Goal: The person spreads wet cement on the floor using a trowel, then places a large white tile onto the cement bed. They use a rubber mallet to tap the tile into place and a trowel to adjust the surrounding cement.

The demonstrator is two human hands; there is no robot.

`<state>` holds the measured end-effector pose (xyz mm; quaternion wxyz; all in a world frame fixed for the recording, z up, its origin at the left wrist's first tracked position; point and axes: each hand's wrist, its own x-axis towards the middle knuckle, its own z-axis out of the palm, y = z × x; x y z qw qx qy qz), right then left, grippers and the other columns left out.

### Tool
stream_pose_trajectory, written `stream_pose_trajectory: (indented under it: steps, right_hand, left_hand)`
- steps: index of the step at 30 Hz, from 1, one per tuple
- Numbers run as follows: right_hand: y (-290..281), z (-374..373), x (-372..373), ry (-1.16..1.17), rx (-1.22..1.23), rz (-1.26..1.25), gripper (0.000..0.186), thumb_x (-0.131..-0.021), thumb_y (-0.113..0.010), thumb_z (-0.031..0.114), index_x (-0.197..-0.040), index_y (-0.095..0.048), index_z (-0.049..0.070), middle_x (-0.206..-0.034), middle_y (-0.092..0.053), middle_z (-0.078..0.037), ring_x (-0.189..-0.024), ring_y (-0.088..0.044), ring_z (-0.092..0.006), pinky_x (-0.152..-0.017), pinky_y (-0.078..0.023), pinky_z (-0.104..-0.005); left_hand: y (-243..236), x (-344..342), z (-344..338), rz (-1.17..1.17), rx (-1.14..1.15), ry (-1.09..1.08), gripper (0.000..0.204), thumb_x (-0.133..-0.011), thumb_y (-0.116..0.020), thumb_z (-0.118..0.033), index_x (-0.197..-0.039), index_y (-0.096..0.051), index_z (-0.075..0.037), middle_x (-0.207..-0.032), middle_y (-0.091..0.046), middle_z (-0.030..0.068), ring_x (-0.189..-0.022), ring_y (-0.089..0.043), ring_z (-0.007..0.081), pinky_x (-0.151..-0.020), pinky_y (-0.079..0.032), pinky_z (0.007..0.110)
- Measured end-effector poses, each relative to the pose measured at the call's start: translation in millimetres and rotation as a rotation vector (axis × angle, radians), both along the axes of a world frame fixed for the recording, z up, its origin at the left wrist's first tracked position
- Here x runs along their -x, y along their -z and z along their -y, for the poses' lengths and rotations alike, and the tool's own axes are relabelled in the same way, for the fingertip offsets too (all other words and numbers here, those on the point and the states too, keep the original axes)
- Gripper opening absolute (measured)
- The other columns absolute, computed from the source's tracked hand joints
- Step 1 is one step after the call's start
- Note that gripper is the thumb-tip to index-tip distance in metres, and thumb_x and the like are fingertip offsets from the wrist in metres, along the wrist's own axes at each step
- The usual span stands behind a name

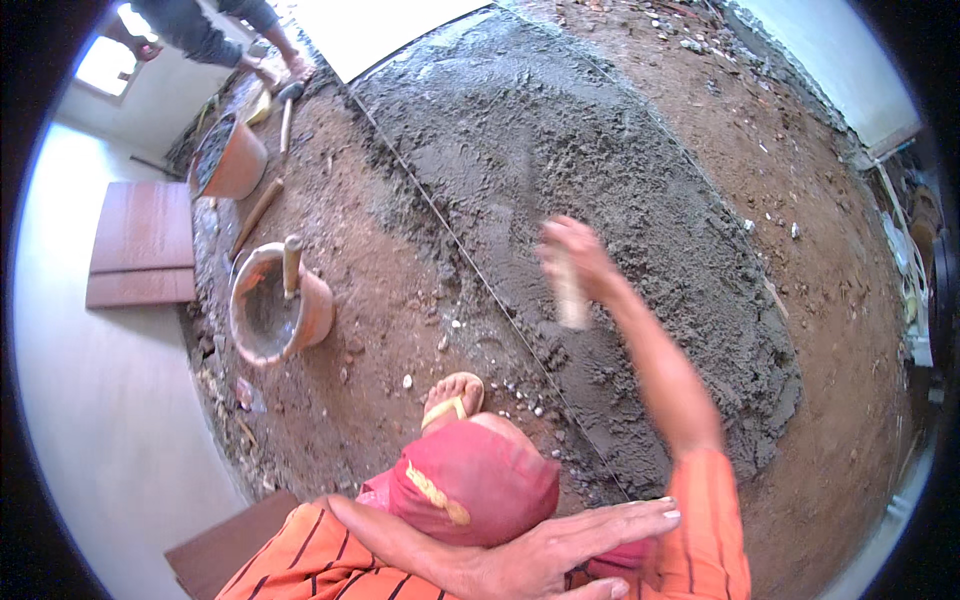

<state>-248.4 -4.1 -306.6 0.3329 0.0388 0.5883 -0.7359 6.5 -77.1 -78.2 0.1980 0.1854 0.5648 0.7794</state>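
Observation:
My right hand point(580, 255) grips the pale wooden handle point(569, 306) of a tool, blurred by motion over grey wet mortar point(660, 270); its blade is too blurred to make out clearly. My left hand point(580, 550) is low in the view, fingers stretched out and holding nothing, beside my red-clothed bent knee point(470, 480). A taut string point(455, 240) runs along the mortar's left side. My sandalled foot point(450, 400) rests on dirt just left of that string.
Two buckets stand on the left dirt, one point(310, 320) with a tool handle, another point(240, 165) farther back near a mallet point(286, 125). Brown tiles point(140, 240) lie far left, a white slab point(385, 25) beyond the mortar. Another person's bare feet point(295, 62) are at top left.

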Motion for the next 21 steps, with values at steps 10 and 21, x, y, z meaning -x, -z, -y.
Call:
stream_pose_trajectory:
  steps: [10,21]
  right_hand:
    - [73,46,-26,0.581,0.106,0.116,0.022,-0.091,-0.057,0.030,-0.084,-0.054,0.010,-0.062,-0.051,-0.001,-0.047,-0.052,-0.0129,-0.039,-0.045,-0.0312]
    - [40,114,4,0.494,0.177,0.176,0.016,-0.095,-0.053,0.028,-0.094,-0.048,0.013,-0.069,-0.049,0.002,-0.052,-0.049,-0.0094,-0.043,-0.043,-0.0263]
  left_hand:
    - [32,7,97,0.699,-0.200,-0.015,0.038,-0.098,-0.048,-0.024,-0.127,-0.052,-0.001,-0.141,-0.037,0.0325,-0.135,-0.036,0.0374,-0.113,-0.026,0.047]
    - [39,65,133,0.028,-0.428,0.273,0.060,-0.095,-0.057,-0.028,-0.142,-0.033,0.001,-0.150,-0.025,0.0238,-0.141,-0.025,0.0341,-0.113,-0.022,0.044]
